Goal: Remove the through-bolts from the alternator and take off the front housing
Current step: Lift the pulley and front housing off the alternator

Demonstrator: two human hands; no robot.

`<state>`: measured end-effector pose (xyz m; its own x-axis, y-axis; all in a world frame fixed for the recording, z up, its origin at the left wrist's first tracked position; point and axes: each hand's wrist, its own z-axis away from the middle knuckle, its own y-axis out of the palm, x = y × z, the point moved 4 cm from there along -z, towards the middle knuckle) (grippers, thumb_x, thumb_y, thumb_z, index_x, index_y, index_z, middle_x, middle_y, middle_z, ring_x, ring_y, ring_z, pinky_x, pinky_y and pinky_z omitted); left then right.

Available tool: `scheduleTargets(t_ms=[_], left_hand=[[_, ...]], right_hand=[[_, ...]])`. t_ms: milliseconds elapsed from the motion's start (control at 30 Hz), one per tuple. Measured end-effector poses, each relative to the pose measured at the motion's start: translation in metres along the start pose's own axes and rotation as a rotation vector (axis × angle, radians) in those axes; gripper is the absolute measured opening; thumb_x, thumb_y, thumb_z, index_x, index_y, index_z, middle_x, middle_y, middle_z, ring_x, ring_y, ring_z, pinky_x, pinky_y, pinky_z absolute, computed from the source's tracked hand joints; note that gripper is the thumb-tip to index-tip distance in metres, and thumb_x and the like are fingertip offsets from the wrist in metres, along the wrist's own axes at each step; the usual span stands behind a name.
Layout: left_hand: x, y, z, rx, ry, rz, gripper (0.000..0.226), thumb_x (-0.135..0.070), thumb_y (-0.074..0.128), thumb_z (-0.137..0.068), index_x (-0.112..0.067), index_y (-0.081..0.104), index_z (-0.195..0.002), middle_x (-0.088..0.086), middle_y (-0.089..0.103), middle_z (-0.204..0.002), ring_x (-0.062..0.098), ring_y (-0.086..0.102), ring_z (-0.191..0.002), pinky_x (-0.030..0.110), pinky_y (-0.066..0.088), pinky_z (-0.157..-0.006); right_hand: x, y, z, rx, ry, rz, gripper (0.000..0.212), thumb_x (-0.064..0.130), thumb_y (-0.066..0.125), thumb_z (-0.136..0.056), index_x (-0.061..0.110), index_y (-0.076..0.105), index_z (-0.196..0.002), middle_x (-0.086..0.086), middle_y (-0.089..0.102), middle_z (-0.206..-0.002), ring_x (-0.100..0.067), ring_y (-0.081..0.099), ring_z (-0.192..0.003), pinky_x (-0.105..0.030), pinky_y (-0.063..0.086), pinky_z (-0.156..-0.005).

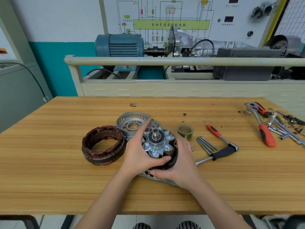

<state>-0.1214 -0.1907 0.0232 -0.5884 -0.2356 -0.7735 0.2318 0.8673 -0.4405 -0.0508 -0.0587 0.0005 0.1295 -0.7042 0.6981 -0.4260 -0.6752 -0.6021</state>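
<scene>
Head view looks down on a wooden bench (49, 162) with an alternator already in pieces. Four through-bolts (206, 144) lie loose in a bundle right of the middle, so that part of the task reads as done. A silver housing (130, 123) sits by itself toward the far edge, just behind the hands — likely the front housing, though I cannot be sure which half it is. The copper-wound stator (102, 144) lies left of the middle, well clear of the rest, and the pulley (185, 131) stands between the hands and the bolts.

Both hands are on the rotor (156, 142), which stands shaft-up with its fan blades showing, seated in another housing half (158, 178) near the bench's middle. The left hand (140, 156) wraps the rotor from the left, thumb curled across its near side and fingers reaching over the far side; the right hand (179, 164) holds its right flank, thumb pressed low at the near side. Each grip is clenched on the rotor.

Ratchets and a spanner (280, 128) lie at the far right corner. Judging by this, the named steps look finished — disassembly has gone beyond them.
</scene>
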Motion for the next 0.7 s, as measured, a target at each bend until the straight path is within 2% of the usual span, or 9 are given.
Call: scheduleTargets(t_ms=[67, 133, 233, 333, 467, 567, 700], left_hand=[[0.001, 0.0, 0.001, 0.023, 0.012, -0.003, 0.116, -0.052, 0.086, -0.046, -0.031, 0.032, -0.147, -0.017, 0.051, -0.136, 0.0, 0.05, -0.124, 0.036, 0.044, -0.104], [0.002, 0.001, 0.002, 0.049, 0.015, -0.013, 0.12, -0.055, 0.085, -0.046, -0.032, 0.027, -0.148, -0.018, 0.049, -0.138, -0.002, 0.048, -0.125, 0.031, 0.043, -0.104], [0.001, 0.002, 0.004, 0.13, 0.01, -0.026, 0.126, -0.061, 0.085, -0.045, -0.039, 0.017, -0.149, -0.028, 0.039, -0.141, -0.007, 0.042, -0.127, 0.022, 0.039, -0.103], [0.001, 0.004, 0.007, 0.166, -0.001, -0.031, 0.13, -0.062, 0.086, -0.044, -0.044, 0.011, -0.148, -0.03, 0.036, -0.141, -0.004, 0.04, -0.13, 0.027, 0.038, -0.107], [-0.002, 0.004, 0.008, 0.176, -0.01, -0.033, 0.133, -0.064, 0.084, -0.041, -0.04, 0.01, -0.149, -0.038, 0.033, -0.134, -0.003, 0.039, -0.131, 0.028, 0.036, -0.109], [-0.003, 0.004, 0.01, 0.169, -0.015, -0.041, 0.134, -0.065, 0.083, -0.041, -0.036, 0.012, -0.15, -0.035, 0.033, -0.135, -0.001, 0.04, -0.131, 0.031, 0.038, -0.109], [-0.005, 0.004, 0.011, 0.152, -0.021, -0.069, 0.132, -0.067, 0.081, -0.041, -0.032, 0.015, -0.15, -0.029, 0.035, -0.136, 0.002, 0.04, -0.132, 0.034, 0.038, -0.109]], right_hand=[[0.0, 0.0, 0.001, 0.001, -0.002, 0.007, 0.116, 0.066, 0.079, -0.04, 0.04, 0.024, -0.14, 0.043, 0.024, -0.125, 0.008, 0.023, -0.123, -0.026, 0.032, -0.099], [0.0, 0.0, 0.002, 0.002, -0.006, -0.008, 0.115, 0.066, 0.079, -0.04, 0.042, 0.025, -0.139, 0.044, 0.024, -0.126, 0.014, 0.022, -0.122, -0.02, 0.029, -0.096], [-0.004, -0.001, 0.004, 0.019, -0.007, -0.048, 0.115, 0.065, 0.079, -0.039, 0.044, 0.024, -0.138, 0.042, 0.022, -0.129, 0.015, 0.021, -0.123, -0.016, 0.025, -0.097], [-0.007, -0.003, 0.005, 0.048, -0.009, -0.091, 0.115, 0.059, 0.084, -0.039, 0.053, 0.018, -0.132, 0.045, 0.019, -0.127, 0.023, 0.015, -0.122, -0.008, 0.021, -0.093], [-0.011, -0.006, 0.003, 0.092, -0.016, -0.106, 0.111, 0.045, 0.093, -0.043, 0.06, 0.02, -0.125, 0.037, 0.025, -0.13, 0.025, 0.015, -0.121, -0.006, 0.022, -0.091], [-0.012, -0.006, 0.002, 0.108, -0.017, -0.103, 0.111, 0.044, 0.093, -0.044, 0.058, 0.021, -0.127, 0.028, 0.03, -0.134, 0.02, 0.018, -0.123, -0.008, 0.022, -0.095], [-0.015, -0.007, 0.002, 0.107, -0.005, -0.125, 0.112, 0.043, 0.094, -0.046, 0.053, 0.02, -0.13, 0.021, 0.031, -0.136, 0.009, 0.022, -0.125, -0.021, 0.023, -0.101]])
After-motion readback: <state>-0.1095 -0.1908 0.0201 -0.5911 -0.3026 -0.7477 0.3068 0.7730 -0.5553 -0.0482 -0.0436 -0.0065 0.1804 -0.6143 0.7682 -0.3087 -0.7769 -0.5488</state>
